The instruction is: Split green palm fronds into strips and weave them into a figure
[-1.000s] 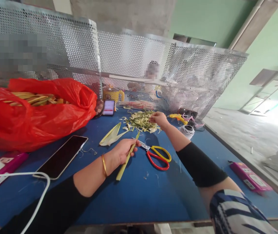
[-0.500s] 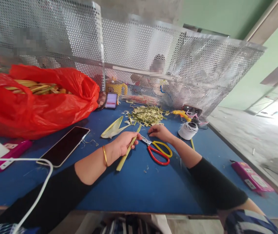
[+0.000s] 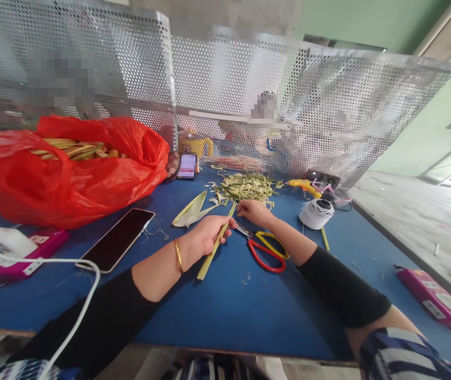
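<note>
My left hand [image 3: 212, 233] is closed around a pale green plant stalk [image 3: 206, 268], which slants up and away over the blue table. Close to the stalk's far tip, my right hand [image 3: 256, 212] has its fingers pinched together; whatever lies between them is too small to make out. Scissors [image 3: 244, 230] with one red and one yellow handle lie just below my right hand, blades toward the stalk. Beyond both hands is a heap of shredded green plant strips [image 3: 247, 187]. A split pale green husk piece [image 3: 189, 212] rests left of the stalk's tip.
A red plastic bag [image 3: 102, 184] of stalks stands at left, with a phone [image 3: 119, 240] before it. A white thread spool [image 3: 315, 215] and yellow glue gun [image 3: 305, 186] are at right. A perforated metal screen [image 3: 225, 74] closes the back; a white cable [image 3: 86, 303] crosses my left sleeve.
My right hand has moved left toward the stalk's tip, its fingers now close against it. My left hand keeps its hold on the stalk. The whole view has shifted slightly.
</note>
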`<state>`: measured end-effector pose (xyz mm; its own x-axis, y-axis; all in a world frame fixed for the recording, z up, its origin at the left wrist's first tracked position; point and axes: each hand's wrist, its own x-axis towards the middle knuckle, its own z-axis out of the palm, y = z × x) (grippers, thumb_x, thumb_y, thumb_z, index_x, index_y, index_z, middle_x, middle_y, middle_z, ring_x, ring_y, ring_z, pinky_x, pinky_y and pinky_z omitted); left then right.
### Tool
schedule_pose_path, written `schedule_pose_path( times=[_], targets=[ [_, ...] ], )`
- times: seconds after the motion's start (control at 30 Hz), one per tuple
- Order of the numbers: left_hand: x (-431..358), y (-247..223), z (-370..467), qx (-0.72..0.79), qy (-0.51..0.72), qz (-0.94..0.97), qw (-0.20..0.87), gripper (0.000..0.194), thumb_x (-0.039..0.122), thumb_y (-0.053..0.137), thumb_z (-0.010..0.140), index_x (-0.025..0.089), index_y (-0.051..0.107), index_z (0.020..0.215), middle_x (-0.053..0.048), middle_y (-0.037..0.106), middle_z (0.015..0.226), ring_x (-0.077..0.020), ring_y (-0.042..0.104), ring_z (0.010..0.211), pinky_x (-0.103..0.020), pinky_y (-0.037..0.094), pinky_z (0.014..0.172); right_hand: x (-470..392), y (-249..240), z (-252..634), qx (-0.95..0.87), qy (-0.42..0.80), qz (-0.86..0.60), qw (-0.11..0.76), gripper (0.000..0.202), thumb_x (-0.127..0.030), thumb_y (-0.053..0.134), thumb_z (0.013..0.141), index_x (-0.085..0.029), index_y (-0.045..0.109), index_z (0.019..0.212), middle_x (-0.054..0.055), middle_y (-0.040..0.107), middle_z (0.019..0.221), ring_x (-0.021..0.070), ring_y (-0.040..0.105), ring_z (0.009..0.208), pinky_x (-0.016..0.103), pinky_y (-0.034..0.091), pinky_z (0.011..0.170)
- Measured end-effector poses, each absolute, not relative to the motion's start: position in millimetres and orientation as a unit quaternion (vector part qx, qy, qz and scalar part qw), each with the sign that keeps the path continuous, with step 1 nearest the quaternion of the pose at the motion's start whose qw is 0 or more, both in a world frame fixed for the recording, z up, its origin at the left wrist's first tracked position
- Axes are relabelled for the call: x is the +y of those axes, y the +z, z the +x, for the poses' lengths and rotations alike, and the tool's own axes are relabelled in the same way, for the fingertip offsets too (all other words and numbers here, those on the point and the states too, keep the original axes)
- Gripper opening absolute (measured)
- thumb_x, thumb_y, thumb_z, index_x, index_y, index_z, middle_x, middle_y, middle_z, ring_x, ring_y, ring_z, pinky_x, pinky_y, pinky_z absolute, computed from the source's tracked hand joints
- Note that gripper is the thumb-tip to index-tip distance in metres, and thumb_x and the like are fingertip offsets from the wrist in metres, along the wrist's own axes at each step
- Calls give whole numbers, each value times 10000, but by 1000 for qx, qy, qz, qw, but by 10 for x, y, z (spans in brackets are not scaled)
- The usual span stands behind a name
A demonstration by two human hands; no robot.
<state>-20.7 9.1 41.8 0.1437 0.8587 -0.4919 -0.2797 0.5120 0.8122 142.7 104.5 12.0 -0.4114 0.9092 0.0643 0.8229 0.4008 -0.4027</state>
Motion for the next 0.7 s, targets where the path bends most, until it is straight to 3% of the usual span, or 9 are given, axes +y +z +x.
schedule_pose_path(
  times=[0.17, 0.27, 0.37, 0.43, 0.57, 0.63, 0.7],
  targets=[
    [91, 408, -204, 513, 403, 284, 703, 312, 116, 439, 927, 115, 544, 633, -14, 579, 639, -28, 437, 406, -142, 266, 336, 1148, 190, 1352, -828, 121, -539, 99, 111, -106, 629, 725, -188, 697, 692, 3, 690, 708, 137, 593, 683, 210, 399, 632],
    [94, 399, -202, 514, 399, 287, 703, 302, 105, 444, 919, 111, 555, 638, -6, 573, 644, -24, 437, 398, -140, 263, 329, 1318, 349, 1403, -799, 67, -587, 115, 232, -125, 534, 804, -172, 728, 921, 57, 727, 902, 175, 639, 824, 229, 443, 710],
    [97, 395, -203, 512, 394, 291, 706, 297, 95, 435, 916, 107, 565, 649, -7, 571, 647, -26, 442, 395, -138, 258, 321, 1454, 549, 1550, -760, -2, -636, 132, 484, -79, 471, 806, -156, 588, 1270, 126, 646, 1223, 232, 612, 1059, 283, 455, 826],
    [95, 396, -206, 509, 391, 290, 710, 292, 90, 432, 913, 106, 568, 654, -8, 573, 649, -28, 449, 397, -136, 258, 320, 1461, 648, 1673, -747, -27, -654, 119, 571, -61, 482, 784, -152, 521, 1346, 151, 611, 1283, 262, 592, 1121, 314, 450, 865],
    [82, 405, -203, 509, 389, 284, 713, 282, 80, 439, 902, 108, 573, 656, -6, 571, 634, -32, 451, 396, -136, 255, 317, 1272, 688, 1851, -742, -28, -666, 70, 360, -101, 454, 826, -163, 702, 1080, 141, 706, 1095, 273, 640, 1044, 321, 468, 828],
    [74, 409, -197, 510, 390, 285, 712, 281, 79, 441, 901, 108, 572, 653, -4, 570, 623, -32, 448, 394, -137, 254, 316, 1129, 662, 1890, -760, -4, -649, 36, 249, -112, 540, 782, -191, 744, 901, 88, 742, 962, 238, 677, 931, 279, 479, 778],
    [68, 409, -192, 508, 391, 288, 712, 281, 84, 446, 902, 111, 565, 649, -3, 566, 607, -34, 445, 390, -137, 259, 318, 991, 652, 1912, -779, 18, -627, 10, 201, -112, 642, 706, -207, 747, 850, 44, 748, 887, 203, 688, 835, 247, 483, 744]
  ],
)
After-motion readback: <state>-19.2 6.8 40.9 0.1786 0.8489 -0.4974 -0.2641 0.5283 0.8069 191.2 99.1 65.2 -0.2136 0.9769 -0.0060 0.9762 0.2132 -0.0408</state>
